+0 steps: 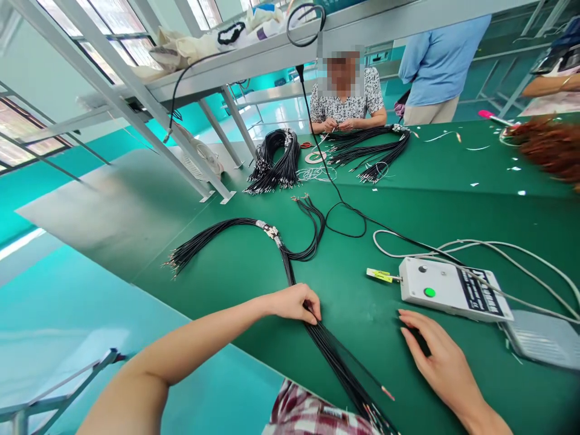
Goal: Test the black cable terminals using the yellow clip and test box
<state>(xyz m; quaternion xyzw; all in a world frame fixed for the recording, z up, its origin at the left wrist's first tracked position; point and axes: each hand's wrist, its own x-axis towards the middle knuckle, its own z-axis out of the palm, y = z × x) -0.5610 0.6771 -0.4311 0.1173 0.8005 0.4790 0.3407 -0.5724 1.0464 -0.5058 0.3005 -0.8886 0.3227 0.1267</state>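
My left hand (296, 303) is closed around a bundle of black cables (333, 350) that runs toward the table's front edge. One cable lies a little apart from the rest, its stripped reddish end pointing right. Above the hand the bundle leads to a cluster of white connectors (272, 232), where more black cables (212, 232) curve off to the left and a smaller group bends up to the right. My right hand (435, 356) hovers over or rests on the green table, fingers apart and nothing in them, just below a white control box (453, 289).
The box has a green button (429, 292) and a yellow-tagged probe (380, 275); a grey pedal (544, 338) sits beside it. Looped cable bundles (276, 160) lie farther back near a seated co-worker (347, 103). A metal shelf frame (181, 139) stands at left.
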